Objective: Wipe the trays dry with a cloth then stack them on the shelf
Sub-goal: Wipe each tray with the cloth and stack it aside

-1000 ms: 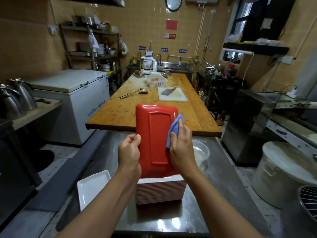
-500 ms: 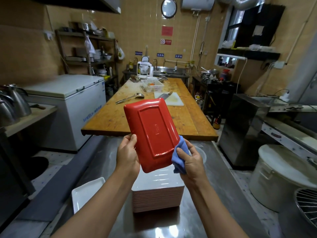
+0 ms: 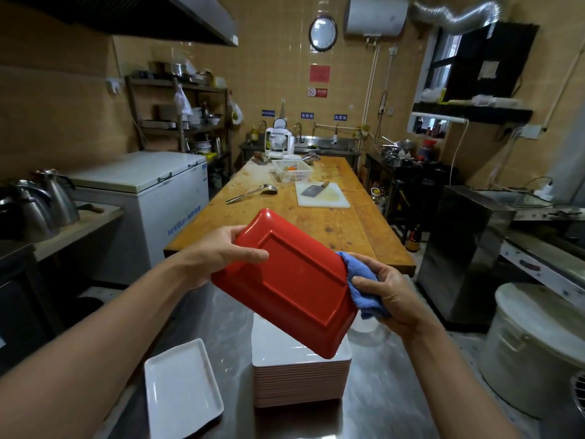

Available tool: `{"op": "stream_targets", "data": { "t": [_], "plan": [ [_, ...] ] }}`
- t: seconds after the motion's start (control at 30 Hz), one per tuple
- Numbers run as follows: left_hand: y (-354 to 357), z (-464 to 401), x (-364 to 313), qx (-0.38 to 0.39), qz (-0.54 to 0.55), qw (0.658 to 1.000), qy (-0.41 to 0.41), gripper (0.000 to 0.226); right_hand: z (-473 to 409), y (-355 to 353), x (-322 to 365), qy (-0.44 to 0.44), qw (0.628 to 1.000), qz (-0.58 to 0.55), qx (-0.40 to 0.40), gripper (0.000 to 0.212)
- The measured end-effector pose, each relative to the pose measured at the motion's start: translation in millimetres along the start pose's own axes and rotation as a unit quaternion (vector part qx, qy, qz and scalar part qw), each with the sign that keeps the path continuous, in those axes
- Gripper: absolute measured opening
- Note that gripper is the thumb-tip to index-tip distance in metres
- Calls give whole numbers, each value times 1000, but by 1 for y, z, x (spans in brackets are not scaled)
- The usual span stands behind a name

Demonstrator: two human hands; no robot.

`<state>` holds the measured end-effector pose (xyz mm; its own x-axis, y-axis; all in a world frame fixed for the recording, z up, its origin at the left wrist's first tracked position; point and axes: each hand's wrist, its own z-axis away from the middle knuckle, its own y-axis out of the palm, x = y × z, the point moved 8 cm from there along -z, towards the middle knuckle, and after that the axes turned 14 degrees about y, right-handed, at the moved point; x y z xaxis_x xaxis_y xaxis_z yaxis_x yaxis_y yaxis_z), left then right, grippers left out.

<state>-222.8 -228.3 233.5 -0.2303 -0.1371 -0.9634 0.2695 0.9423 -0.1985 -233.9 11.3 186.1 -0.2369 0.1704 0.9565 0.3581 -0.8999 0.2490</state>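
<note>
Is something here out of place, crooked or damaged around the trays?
Nothing looks damaged or spilled. One white tray lies alone and skewed on the steel counter, beside the neat tray stack. The red tray is tilted only because both hands hold it for wiping.

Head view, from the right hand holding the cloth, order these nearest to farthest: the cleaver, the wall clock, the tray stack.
From the right hand:
1. Tray stack, just below and left, on the steel counter.
2. Cleaver, on the white board across the wooden table.
3. Wall clock, high on the far wall.
</note>
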Motion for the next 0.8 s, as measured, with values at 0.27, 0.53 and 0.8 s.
{"op": "stream_targets", "data": {
  "t": [0.27,0.53,0.8],
  "plan": [
    [6,6,3,-94,74,991,55,52,5,6,21,-66,985,123,-102,40],
    [11,14,24,-184,136,974,2,49,21,29,14,-209,823,461,-258,49],
    [15,16,40,-257,210,942,-47,29,43,45,-11,-304,769,473,-304,59]
  ]
}}
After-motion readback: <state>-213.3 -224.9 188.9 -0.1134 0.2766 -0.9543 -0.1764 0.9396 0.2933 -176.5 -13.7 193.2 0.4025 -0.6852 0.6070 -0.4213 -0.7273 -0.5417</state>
